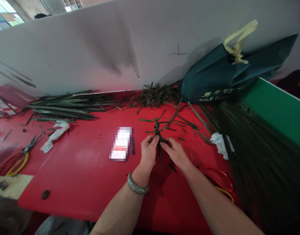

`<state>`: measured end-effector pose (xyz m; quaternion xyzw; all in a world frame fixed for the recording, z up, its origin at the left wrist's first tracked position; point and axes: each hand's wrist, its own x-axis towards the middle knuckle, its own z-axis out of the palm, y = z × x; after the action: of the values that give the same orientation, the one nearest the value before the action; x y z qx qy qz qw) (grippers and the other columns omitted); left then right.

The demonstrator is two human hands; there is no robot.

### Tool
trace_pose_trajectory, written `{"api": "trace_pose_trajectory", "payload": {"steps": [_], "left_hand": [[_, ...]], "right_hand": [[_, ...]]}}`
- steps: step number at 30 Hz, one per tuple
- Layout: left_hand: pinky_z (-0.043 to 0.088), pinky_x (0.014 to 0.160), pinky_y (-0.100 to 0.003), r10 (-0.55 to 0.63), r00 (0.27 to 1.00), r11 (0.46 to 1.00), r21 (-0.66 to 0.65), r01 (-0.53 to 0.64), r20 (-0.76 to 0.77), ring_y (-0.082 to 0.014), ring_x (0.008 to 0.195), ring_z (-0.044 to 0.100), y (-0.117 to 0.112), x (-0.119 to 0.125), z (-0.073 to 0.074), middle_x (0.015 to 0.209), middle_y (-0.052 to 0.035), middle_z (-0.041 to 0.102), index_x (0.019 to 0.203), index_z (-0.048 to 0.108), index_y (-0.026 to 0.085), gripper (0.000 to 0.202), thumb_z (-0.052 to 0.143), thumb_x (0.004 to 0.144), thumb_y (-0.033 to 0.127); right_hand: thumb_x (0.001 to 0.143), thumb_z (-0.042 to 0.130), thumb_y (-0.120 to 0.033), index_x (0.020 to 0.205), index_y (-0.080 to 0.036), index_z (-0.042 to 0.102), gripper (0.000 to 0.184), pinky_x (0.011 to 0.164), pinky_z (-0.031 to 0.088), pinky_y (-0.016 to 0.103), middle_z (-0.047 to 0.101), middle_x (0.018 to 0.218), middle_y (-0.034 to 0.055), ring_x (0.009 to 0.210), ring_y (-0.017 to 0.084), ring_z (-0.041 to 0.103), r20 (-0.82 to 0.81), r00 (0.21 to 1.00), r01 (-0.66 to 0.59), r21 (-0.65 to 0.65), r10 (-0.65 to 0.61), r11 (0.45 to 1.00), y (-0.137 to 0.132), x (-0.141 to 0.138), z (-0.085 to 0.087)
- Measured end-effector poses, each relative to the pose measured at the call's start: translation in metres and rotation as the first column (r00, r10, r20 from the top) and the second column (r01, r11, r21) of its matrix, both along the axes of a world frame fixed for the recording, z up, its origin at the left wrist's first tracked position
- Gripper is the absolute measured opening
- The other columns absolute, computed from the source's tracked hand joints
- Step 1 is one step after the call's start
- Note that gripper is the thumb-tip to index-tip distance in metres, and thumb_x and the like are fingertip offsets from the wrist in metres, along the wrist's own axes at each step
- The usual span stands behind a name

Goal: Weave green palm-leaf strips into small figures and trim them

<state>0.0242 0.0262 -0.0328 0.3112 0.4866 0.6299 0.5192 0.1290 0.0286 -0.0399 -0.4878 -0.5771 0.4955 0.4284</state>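
My left hand (148, 152) and my right hand (175, 152) meet over the red table (86, 176), both pinched on a small woven piece of dark green leaf strips (157, 129) that stands up from my fingertips. Loose strip ends stick out sideways from the piece. A grey-green bangle (136, 186) circles my left wrist.
A pile of long green leaf strips (64, 107) lies at the back left, cut scraps (157, 94) at the back middle, a dark green bag (225, 75) at the back right. Long dark strips (258, 156) cover the right side. Scissors (22, 156) lie left, a blurred box (121, 143) beside my left hand, red-handled scissors (220, 182) under my right arm.
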Motion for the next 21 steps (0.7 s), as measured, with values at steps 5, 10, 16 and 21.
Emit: {"api": "trace_pose_trajectory", "payload": {"steps": [5,10,16,21], "left_hand": [[0.04,0.062,-0.02,-0.029,0.999,0.999,-0.011,0.03,0.026,-0.0073,0.06,0.052,0.0,0.0,-0.002,0.063,0.0022,0.059,0.068,0.061,0.014,0.013,0.062,0.065,0.027],[0.042,0.074,-0.026,-0.061,0.995,0.997,-0.046,0.065,0.079,-0.0122,0.075,0.057,0.002,-0.001,-0.006,0.078,-0.0034,0.065,0.081,0.064,0.015,0.024,0.055,0.07,0.035],[0.045,0.073,-0.031,-0.201,0.959,0.969,-0.104,0.225,0.2,-0.0175,0.081,0.06,0.001,-0.004,0.0,0.085,-0.008,0.066,0.086,0.064,0.014,0.03,0.055,0.069,0.038],[0.047,0.067,-0.03,-0.298,0.916,0.936,-0.104,0.335,0.268,-0.0186,0.078,0.061,-0.002,-0.007,0.007,0.086,-0.0095,0.066,0.088,0.064,0.014,0.032,0.056,0.069,0.038]], "right_hand": [[0.074,0.05,-0.031,0.066,-0.018,0.057,0.016,0.054,0.038,0.023,0.054,0.059,-0.0034,0.056,0.012,0.047,0.079,0.995,-0.057,-0.008,0.058,0.998,-0.001,-0.001,-0.005],[0.073,0.051,-0.033,0.076,-0.018,0.06,0.018,0.067,0.041,0.028,0.062,0.074,-0.0001,0.07,0.016,0.054,-0.153,0.988,-0.044,-0.081,0.032,0.996,0.0,-0.001,-0.001],[0.067,0.058,-0.035,0.078,-0.018,0.062,0.021,0.075,0.042,0.031,0.063,0.074,-0.0005,0.073,0.016,0.055,-0.383,0.919,-0.168,-0.168,0.092,0.971,-0.005,-0.005,0.009],[0.067,0.058,-0.036,0.078,-0.017,0.062,0.022,0.068,0.044,0.031,0.061,0.067,-0.0004,0.064,0.014,0.054,-0.462,0.88,-0.238,-0.238,0.106,0.942,-0.008,-0.005,0.01]]}}
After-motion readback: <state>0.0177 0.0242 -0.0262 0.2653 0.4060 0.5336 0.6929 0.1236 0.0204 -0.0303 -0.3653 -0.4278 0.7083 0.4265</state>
